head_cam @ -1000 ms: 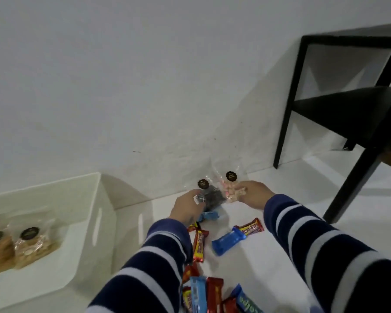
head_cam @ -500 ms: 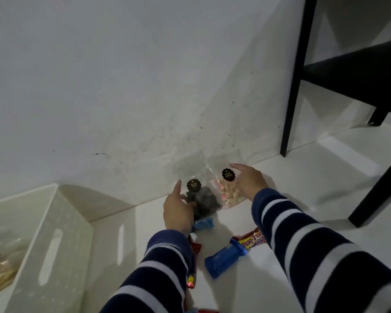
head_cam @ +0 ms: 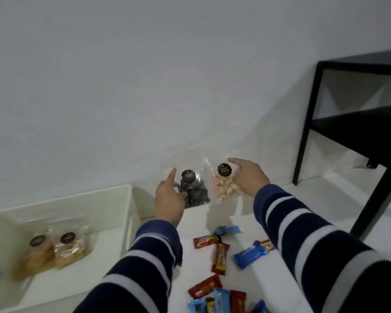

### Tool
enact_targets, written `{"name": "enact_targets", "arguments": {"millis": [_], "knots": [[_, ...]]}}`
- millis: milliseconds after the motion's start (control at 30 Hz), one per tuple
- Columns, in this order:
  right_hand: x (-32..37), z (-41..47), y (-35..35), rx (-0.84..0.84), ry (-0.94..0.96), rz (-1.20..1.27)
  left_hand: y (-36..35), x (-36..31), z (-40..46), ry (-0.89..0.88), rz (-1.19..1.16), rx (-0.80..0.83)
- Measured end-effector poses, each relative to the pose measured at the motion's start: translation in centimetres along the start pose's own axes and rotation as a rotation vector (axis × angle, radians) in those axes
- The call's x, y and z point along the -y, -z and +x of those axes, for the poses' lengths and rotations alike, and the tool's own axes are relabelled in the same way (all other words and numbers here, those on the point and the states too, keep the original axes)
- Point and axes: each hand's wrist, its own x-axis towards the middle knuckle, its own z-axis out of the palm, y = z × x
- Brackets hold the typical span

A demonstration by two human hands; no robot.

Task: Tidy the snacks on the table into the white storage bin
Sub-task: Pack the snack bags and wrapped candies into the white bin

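My left hand (head_cam: 168, 201) holds a clear bag of dark swirl cookies (head_cam: 195, 193) by its left edge, thumb on the bag and index finger pointing up. My right hand (head_cam: 248, 177) holds a clear bag of pink and beige biscuits (head_cam: 224, 188) by its right side. Both bags hang side by side just above the white table, close to the wall. The white storage bin (head_cam: 122, 193) stands to the left with two bags of brown cookies (head_cam: 54, 251) inside. Red and blue wrapped candy bars (head_cam: 220, 258) lie loose on the table below my hands.
A black metal frame (head_cam: 303, 132) with a shelf stands at the right, its legs on the white surface. The grey wall (head_cam: 145, 86) rises right behind the bags. More wrapped bars (head_cam: 215, 299) are heaped at the bottom edge between my striped sleeves.
Both bags have come up off the table, away from the blue bar under them. The view has swung left and down, so more of the bin shows.
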Motion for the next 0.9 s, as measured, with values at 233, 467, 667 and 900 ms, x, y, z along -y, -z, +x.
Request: {"name": "enact_targets", "arguments": {"millis": [233,467,667,900], "knots": [[12.3,-6.2,-3.5,0.040,0.144,-0.163,14.0,2.5,-1.0,-0.006,0.004,-0.058],[21.8,-10.7,-11.1,0.073,0.233,-0.289,24.7,9.1,-1.2,0.079,0.000,-0.089],[25.1,-12.4,-19.4,0.167,0.245,-0.481,26.7,16.1,-0.8,0.298,-0.030,0.039],[22.5,-10.2,-26.3,0.262,0.138,-0.454,23.4,21.7,2.1,0.385,0.181,0.183]]}}
